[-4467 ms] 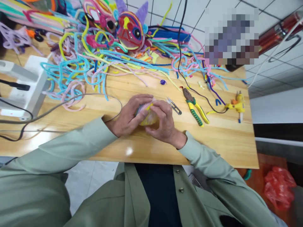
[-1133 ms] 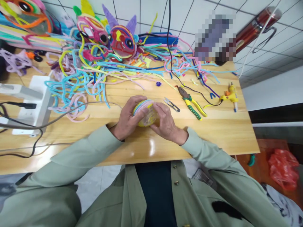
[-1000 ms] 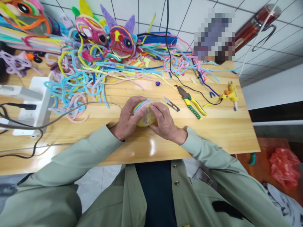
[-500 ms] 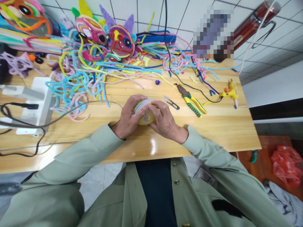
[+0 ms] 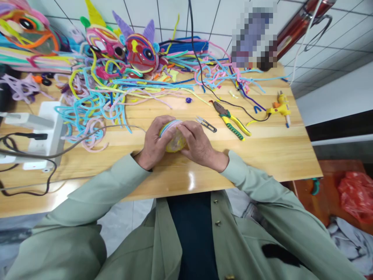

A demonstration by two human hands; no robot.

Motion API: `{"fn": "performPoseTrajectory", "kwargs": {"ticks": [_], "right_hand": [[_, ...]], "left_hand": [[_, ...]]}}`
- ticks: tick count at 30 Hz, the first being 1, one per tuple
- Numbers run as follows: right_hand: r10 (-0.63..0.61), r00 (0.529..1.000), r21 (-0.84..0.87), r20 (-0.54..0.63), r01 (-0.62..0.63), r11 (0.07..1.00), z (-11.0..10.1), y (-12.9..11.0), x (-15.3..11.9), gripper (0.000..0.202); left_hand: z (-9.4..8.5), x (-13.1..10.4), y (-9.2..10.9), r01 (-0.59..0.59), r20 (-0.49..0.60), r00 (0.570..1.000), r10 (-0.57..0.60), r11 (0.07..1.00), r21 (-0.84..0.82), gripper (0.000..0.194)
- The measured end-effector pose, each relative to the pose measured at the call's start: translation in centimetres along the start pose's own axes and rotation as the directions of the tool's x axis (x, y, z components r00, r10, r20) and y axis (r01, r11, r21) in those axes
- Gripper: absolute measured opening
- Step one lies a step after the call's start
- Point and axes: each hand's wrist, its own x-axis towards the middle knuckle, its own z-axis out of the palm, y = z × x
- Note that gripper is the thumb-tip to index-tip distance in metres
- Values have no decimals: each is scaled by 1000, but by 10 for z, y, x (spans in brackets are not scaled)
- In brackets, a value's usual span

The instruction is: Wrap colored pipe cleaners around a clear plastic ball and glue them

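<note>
Between my two hands is a round, clear piece (image 5: pixel 175 144) with a yellow edge and blue, pink and lilac pipe cleaners along its top. My left hand (image 5: pixel 157 140) is wrapped round its left side, thumb across the front. On the right side, my right hand (image 5: pixel 199 144) pinches the upper edge with thumb and fingers. The fingers hide much of the piece. Just beyond my right hand lie small thread snips (image 5: pixel 207 125) and green-and-yellow pliers (image 5: pixel 231 120). A small purple coil (image 5: pixel 189 100) sits farther back on the wooden table (image 5: pixel 163 182).
Tangled pipe cleaners (image 5: pixel 93 101) cover the back left. Behind them stand colourful animal-face crafts (image 5: pixel 141 56). A white power strip (image 5: pixel 48 132) with cables is at left. At right are a yellow glue gun (image 5: pixel 279 110) with a black cord and a red thermos (image 5: pixel 294 33).
The view has shifted slightly, so most table items appear a little farther left. Both hands keep hold of the round piece, with the right fingers bent slightly more over its edge.
</note>
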Motion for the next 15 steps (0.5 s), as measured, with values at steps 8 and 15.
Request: {"fn": "performPoseTrajectory", "kwargs": {"ticks": [8, 15], "right_hand": [[23, 1000, 60, 20, -24, 998, -7, 16, 4, 91], [48, 993, 240, 107, -72, 968, -12, 42, 11, 95]], "left_hand": [[-13, 9, -11, -208, 141, 970, 199, 977, 53, 70], [-24, 22, -10, -337, 364, 890, 274, 934, 121, 73]]}}
